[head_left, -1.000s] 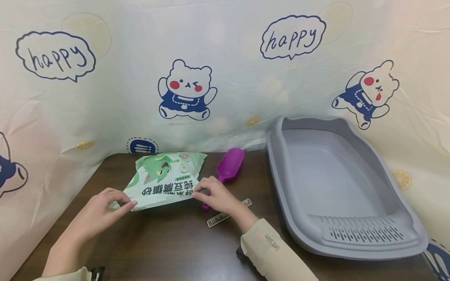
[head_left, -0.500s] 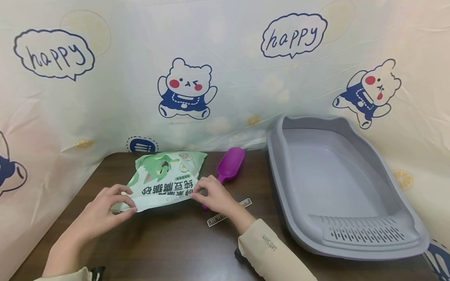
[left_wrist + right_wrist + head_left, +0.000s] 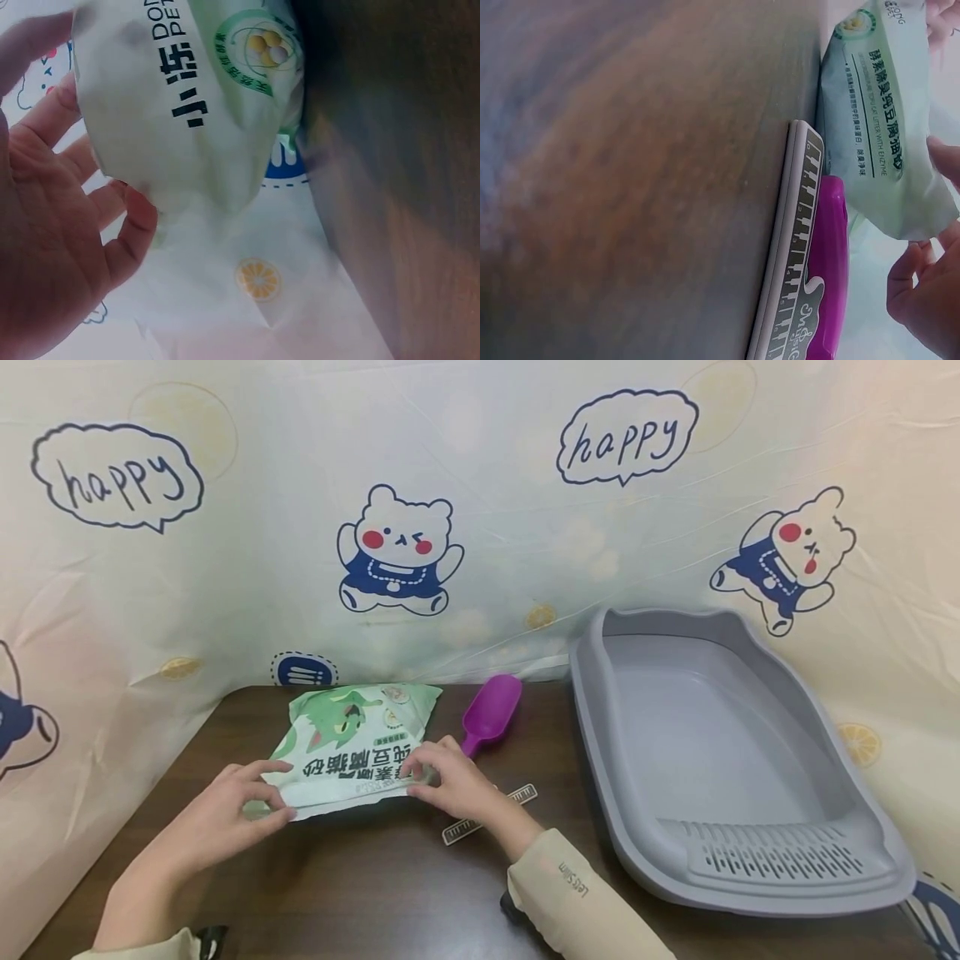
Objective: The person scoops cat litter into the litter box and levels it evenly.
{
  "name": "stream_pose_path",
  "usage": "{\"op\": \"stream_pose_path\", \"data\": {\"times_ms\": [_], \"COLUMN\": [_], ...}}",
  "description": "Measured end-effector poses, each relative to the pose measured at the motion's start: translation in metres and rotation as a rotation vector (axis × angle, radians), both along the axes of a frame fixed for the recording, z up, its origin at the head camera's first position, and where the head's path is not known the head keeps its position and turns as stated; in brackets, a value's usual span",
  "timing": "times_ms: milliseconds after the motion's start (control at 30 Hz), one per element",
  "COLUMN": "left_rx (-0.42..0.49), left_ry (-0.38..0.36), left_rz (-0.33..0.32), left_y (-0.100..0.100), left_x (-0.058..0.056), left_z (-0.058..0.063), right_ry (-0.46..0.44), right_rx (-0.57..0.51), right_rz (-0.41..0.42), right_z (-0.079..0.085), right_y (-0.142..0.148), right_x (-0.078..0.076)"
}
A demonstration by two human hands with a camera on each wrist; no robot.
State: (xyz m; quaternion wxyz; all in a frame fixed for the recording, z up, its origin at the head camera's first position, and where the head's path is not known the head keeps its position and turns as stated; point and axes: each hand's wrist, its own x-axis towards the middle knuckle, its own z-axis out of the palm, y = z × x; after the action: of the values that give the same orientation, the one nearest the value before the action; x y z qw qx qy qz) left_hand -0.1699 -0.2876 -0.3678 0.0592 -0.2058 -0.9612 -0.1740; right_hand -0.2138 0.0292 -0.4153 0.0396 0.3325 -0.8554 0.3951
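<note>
A pale green bag of cat litter [image 3: 352, 743], printed with a green cat, lies at the table's back left, its near edge raised a little. My left hand [image 3: 225, 806] holds the near left corner between thumb and fingers. At the near right corner, my right hand [image 3: 453, 781] pinches the edge. In the left wrist view, fingers of the left hand [image 3: 67, 202] curl at the margin of the bag [image 3: 187, 112]. The right wrist view has the right hand [image 3: 934, 292] at a lower corner of the bag [image 3: 877, 127]. The top edge looks sealed.
A purple scoop [image 3: 491, 714] lies right of the bag, its handle partly behind the right hand. Near the right wrist is a flat strip [image 3: 525, 793] printed with piano keys. A large grey litter box [image 3: 705, 735] stands on the right. A printed curtain [image 3: 510, 527] hangs behind.
The bag's near edge has dipped slightly toward me. Fingers of both hands have shifted on its corners, and the right hand has moved slightly farther over the scoop's handle.
</note>
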Motion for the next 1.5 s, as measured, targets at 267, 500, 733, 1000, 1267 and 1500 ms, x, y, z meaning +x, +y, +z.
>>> {"op": "stream_pose_path", "data": {"times_ms": [267,500,733,1000,1267,1500], "left_rx": [-0.054,-0.129,-0.148,-0.178,-0.143,-0.105], "left_ry": [-0.044,-0.104,-0.013,0.166,0.302,0.367], "left_rz": [0.056,0.113,0.097,0.078,0.035,-0.012], "left_y": [0.000,-0.001,-0.002,-0.003,-0.002,0.007], "left_x": [-0.001,0.003,0.010,0.015,0.015,0.017], "left_z": [0.003,0.005,0.005,0.002,-0.001,-0.001], "right_ry": [0.015,0.019,0.031,0.030,0.046,0.057], "right_rx": [0.007,0.020,0.070,0.143,0.205,0.206], "right_rz": [0.030,0.049,0.013,-0.027,-0.097,-0.184], "right_z": [-0.002,-0.001,0.000,0.005,0.011,0.008], "right_y": [0.000,0.001,0.000,-0.003,-0.006,-0.004], "right_x": [0.000,-0.001,0.000,0.003,0.006,0.005]}}
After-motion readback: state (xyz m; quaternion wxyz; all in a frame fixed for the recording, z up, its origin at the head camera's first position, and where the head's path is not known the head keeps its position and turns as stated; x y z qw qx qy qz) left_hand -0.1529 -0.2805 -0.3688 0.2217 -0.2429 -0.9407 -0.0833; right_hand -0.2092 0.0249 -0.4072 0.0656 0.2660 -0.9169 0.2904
